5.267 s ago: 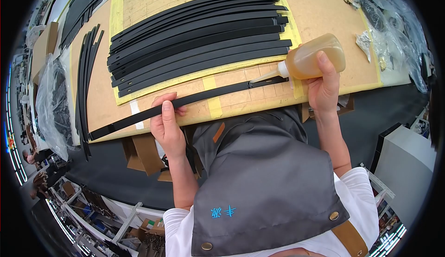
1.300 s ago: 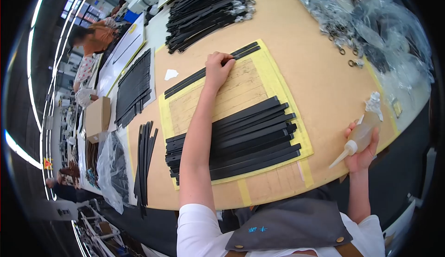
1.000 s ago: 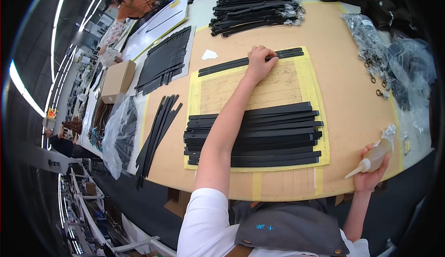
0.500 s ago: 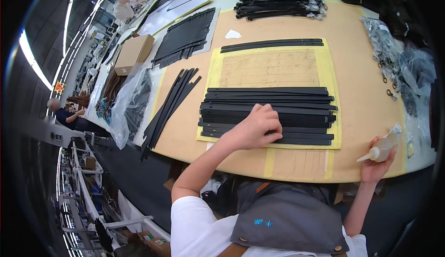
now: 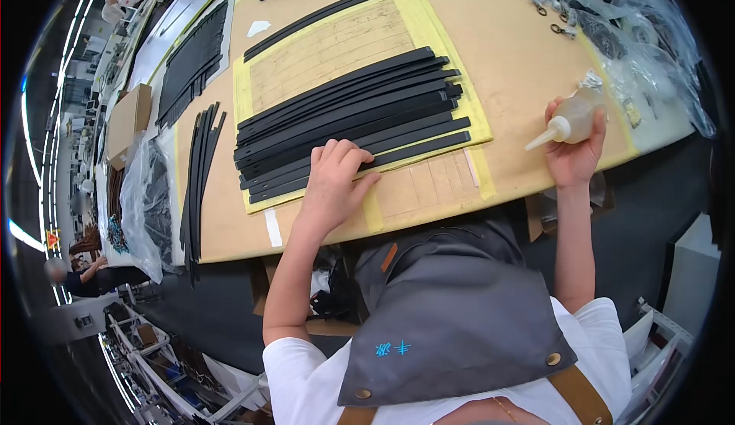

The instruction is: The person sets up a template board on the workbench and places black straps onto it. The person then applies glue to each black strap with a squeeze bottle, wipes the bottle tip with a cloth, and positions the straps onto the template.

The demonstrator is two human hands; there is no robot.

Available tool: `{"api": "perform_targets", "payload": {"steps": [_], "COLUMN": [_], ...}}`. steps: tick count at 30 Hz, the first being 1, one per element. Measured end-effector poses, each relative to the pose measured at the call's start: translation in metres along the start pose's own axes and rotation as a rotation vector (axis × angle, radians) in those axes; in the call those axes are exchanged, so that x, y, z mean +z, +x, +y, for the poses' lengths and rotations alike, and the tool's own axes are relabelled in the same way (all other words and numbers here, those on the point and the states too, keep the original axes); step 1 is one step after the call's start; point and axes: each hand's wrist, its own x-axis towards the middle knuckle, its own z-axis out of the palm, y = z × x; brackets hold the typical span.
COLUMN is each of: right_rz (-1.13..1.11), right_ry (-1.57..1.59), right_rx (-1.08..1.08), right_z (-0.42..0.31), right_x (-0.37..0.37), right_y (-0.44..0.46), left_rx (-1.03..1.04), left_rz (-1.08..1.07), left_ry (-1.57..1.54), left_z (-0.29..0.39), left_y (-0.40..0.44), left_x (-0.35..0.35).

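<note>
My left hand [image 5: 335, 180] rests at the near edge of a row of flat black straps [image 5: 344, 107]. Its fingers are curled and, with the thumb, close about the nearest strap [image 5: 421, 152]. The straps lie side by side on a yellow-bordered board [image 5: 476, 122]. Off to the right, my right hand [image 5: 576, 157] is wrapped round a squeeze bottle [image 5: 580, 117] of pale liquid, its pointed white nozzle facing left above the table.
Further black straps [image 5: 200, 172] lie loose left of the board, and two more [image 5: 329, 15] along its far edge. Plastic bags [image 5: 612, 34] and metal rings [image 5: 557, 30] are at the right. A cardboard box [image 5: 129, 122] stands left; a person [image 5: 84, 276] sits beyond.
The view has turned and shifted, so the board now appears tilted and further left. My left hand has moved from over the straps to their near edge. The bottle stays in my right hand.
</note>
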Motion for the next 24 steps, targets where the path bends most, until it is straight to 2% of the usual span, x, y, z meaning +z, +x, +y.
{"api": "perform_targets", "payload": {"steps": [13,18,21,23,24], "right_rz": [0.163,0.135,0.104,0.106,0.121], "right_ry": [-0.138,-0.152,-0.181,-0.221,-0.248], "right_rx": [-0.092,-0.071,-0.096,-0.116,-0.124], "right_z": [0.008,0.007,0.008,0.01,0.01], "right_x": [0.012,0.008,0.008,0.007,0.008], "right_y": [-0.005,-0.004,-0.004,-0.004,-0.003], "left_rx": [0.01,-0.156,-0.332,-0.233,-0.249], "left_rz": [0.006,0.05,0.009,0.001,-0.039], "left_ry": [-0.113,-0.259,-0.479,-0.414,-0.413], "left_z": [0.0,0.005,0.011,0.014,0.015], "left_y": [-0.001,-0.018,-0.035,-0.04,-0.042], "left_x": [0.001,-0.006,-0.012,-0.016,-0.016]}}
